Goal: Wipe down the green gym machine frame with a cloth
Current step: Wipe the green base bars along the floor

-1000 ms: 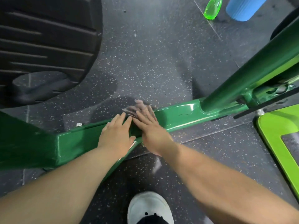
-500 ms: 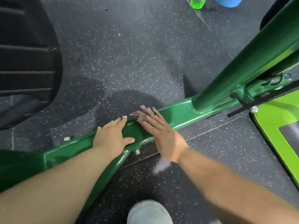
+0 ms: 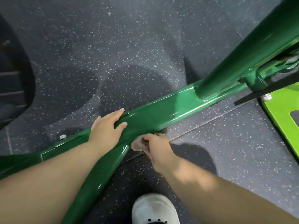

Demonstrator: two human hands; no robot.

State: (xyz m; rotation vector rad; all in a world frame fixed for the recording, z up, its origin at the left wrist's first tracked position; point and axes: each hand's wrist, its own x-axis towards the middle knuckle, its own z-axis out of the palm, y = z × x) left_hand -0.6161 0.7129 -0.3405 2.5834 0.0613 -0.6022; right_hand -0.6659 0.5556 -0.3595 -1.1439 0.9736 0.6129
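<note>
Change: right hand (image 3: 157, 147) has slid off the top of the green frame (image 3: 155, 118) down to its near side, and the cloth (image 3: 137, 145) went with it.
Head view, cloth: small and pinkish, bunched in the right hand's curled fingers, touching the frame's lower edge by the floor (image 3: 113, 46).
Left hand (image 3: 106, 129): lies flat on top of the bar, fingers straight, holding nothing.
Hands: close together, not touching.
Count: two hands, one cloth, one white shoe (image 3: 154, 209), two silver bolts showing beside the left hand.
Also changed: green bottle and blue thing are out of sight now.
</note>
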